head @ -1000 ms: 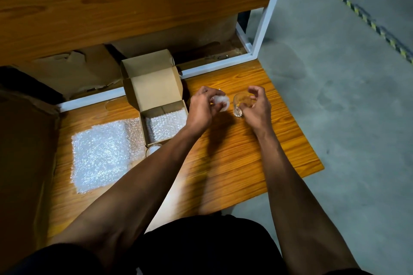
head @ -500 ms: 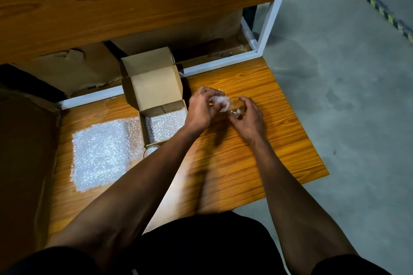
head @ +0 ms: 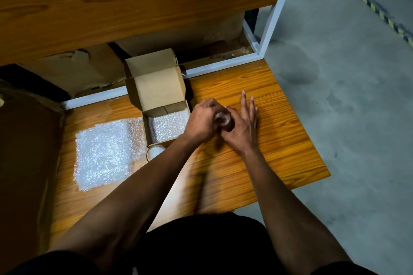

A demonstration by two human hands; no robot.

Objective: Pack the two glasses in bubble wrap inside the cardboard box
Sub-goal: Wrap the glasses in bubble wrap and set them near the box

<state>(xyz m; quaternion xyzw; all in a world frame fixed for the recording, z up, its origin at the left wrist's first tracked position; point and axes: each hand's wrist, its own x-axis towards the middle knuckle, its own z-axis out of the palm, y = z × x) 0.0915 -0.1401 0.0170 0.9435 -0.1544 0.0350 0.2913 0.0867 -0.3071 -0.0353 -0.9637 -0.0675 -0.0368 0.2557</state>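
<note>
Stuffing step: left hand [head: 202,121] pinches a wrap wad [head: 222,117] into the glass [head: 228,126] on the table [head: 279,140], right hand [head: 242,127] steadying it, fingers straight; next, lift it carefully into the box [head: 166,127]

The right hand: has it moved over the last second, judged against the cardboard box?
Yes. The right hand has closed in leftward toward the cardboard box and now meets the left hand at the glass, its fingers spread out.
</note>
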